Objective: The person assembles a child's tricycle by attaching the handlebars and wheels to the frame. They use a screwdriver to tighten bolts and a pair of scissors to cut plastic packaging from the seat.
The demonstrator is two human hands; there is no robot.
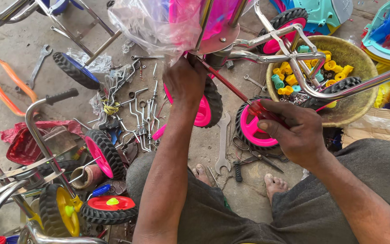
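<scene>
My left hand (185, 81) reaches up under a small tricycle frame (290, 58) and grips the part below its round metal plate (217, 40). My right hand (294, 131) holds the red handle of a screwdriver (238, 92), whose shaft slants up-left to the spot under the plate by my left hand. A pink seat part wrapped in clear plastic (168, 20) sits above. Two black wheels with pink hubs (251, 129) hang on the frame between my hands.
A round basin (353, 108) of yellow and teal plastic caps stands at right. Loose wheels (107, 153), bent metal rods (141, 117), spanners (222, 144) and pliers (253, 158) litter the concrete floor. Chrome handlebar frames (37, 126) lie at left. My bare feet (274, 185) rest below.
</scene>
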